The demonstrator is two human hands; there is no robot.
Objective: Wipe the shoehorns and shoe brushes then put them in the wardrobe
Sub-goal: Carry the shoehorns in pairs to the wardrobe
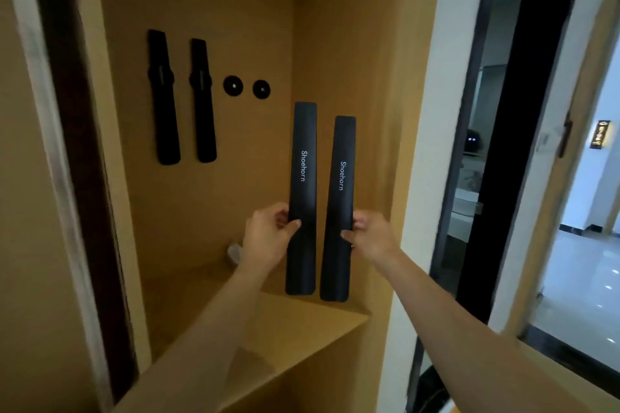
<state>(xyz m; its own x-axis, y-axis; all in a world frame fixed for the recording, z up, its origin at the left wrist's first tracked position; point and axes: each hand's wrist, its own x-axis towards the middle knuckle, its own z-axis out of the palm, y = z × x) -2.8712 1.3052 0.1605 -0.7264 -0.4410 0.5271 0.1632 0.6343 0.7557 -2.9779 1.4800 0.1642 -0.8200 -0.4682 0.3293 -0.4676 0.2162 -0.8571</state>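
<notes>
My left hand (270,235) pinches the left shoehorn (302,198) a little below its middle, thumb across the front and fingers curled behind its left edge. My right hand (369,235) grips the right shoehorn (339,208) at about the same height, thumb on the front, fingers wrapped round the right edge. I see both shoehorns held upright and side by side at the centre of the frame, close together with a narrow gap between them, each black with the white word "Shoehorn" running down its face. Their lower ends hang just above the wooden shelf (278,329) at lower centre; I cannot tell whether they touch it. They sit in front of the wardrobe (352,43), near the corner where its back panel meets the right wall. At upper left of the frame, two black brushes (183,97) hang vertically on the back panel, side by side and apart. Just right of them I see two round black mounts (247,87), each with a pale centre, bare. A small pale object (235,251) lies at the back of the shelf, partly hidden by my left wrist; too blurred to identify. At the right of the frame a dark-framed doorway (486,144) opens onto a tiled room.
</notes>
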